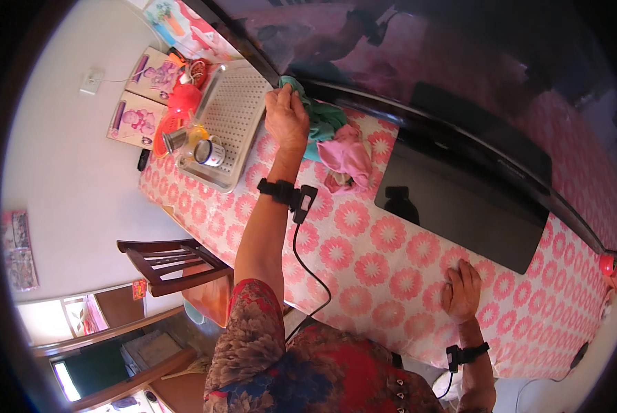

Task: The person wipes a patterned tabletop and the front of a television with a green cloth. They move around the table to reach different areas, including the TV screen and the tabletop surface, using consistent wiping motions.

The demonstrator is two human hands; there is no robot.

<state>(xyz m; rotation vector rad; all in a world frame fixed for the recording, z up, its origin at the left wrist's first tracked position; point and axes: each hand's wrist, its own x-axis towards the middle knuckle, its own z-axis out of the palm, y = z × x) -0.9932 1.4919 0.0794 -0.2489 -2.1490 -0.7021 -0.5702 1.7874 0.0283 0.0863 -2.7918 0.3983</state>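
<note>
A television (442, 51) with a dark glossy screen stands on a glass base (463, 201) over a flower-patterned tablecloth (360, 219). At the lower corner of its frame, my left hand (288, 116) grips a green cloth (326, 118); part of the cloth hangs down beside the hand. A pink cloth (347, 155) lies against the green one on the table. My right hand (462, 291) rests on the tablecloth in front of the glass base, fingers slightly spread, holding nothing. Both wrists wear black straps with cabled devices.
Left of my left hand lies a perforated metal tray (231, 113), with an enamel mug (210, 153) and a glass vessel on it. Red baskets (166, 134) and picture boxes (133, 120) stand by the wall. A wooden chair (177, 266) is at the table's left edge.
</note>
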